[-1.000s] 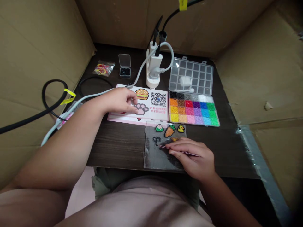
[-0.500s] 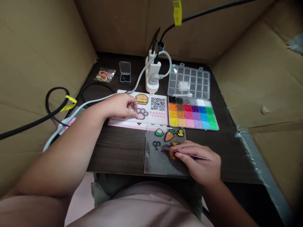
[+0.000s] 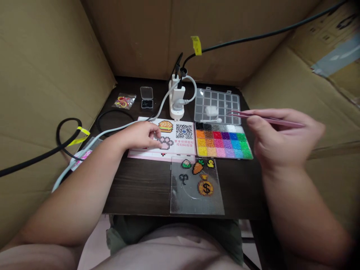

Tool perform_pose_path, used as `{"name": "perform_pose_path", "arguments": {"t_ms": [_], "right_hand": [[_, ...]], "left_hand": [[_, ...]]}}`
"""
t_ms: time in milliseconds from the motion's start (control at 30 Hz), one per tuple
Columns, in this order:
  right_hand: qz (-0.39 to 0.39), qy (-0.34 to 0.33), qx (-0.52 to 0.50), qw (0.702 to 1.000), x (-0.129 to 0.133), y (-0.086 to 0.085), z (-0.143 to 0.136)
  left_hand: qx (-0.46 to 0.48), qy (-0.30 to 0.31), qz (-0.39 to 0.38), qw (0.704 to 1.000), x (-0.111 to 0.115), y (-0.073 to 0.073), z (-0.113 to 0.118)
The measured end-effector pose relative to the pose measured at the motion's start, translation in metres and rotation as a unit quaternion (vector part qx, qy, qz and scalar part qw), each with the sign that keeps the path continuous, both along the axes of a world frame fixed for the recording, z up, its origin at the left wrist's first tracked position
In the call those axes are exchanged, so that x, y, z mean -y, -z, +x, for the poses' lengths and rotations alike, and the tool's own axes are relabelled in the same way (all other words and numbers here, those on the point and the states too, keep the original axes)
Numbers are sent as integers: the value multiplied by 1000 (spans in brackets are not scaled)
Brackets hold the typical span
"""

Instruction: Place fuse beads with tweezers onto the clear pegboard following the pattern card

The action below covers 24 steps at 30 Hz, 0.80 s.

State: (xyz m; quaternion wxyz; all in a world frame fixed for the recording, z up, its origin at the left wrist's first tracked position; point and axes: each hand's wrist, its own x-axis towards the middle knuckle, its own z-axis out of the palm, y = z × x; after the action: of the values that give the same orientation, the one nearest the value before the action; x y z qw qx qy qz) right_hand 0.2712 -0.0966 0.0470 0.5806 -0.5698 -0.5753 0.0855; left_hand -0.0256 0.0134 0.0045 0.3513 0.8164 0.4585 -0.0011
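Tapering to fine points, the tweezers [image 3: 277, 120] look pink.

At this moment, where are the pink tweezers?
In the head view, the pink tweezers are on the right side, held in the right hand, their tips seen against the clear open lid.

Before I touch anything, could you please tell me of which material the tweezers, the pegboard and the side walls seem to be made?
Tweezers: probably pink-coated metal, smooth; the arms are thin, but plastic is possible. Pegboard: seemingly clear, glossy plastic; the dark table shows through. Side walls: matt brown cardboard, most likely; the right one bears printed marks.
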Motion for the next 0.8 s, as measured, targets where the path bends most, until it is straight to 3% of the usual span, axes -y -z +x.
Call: {"name": "perform_pose_path", "arguments": {"t_ms": [100, 267, 433, 800], "right_hand": [[2, 28, -41, 999, -22, 19, -3], [-32, 48, -54, 997, -28, 46, 6], [5, 39, -90, 995, -32, 52, 24], [-58, 67, -51, 995, -26, 57, 25]], "left_hand": [[-2, 4, 0, 1000, 0, -1, 0], [-17, 3, 8, 1000, 0, -2, 2], [-22, -10, -7, 1000, -1, -1, 3], [-8, -21, -27, 999, -1, 0, 2]]}}
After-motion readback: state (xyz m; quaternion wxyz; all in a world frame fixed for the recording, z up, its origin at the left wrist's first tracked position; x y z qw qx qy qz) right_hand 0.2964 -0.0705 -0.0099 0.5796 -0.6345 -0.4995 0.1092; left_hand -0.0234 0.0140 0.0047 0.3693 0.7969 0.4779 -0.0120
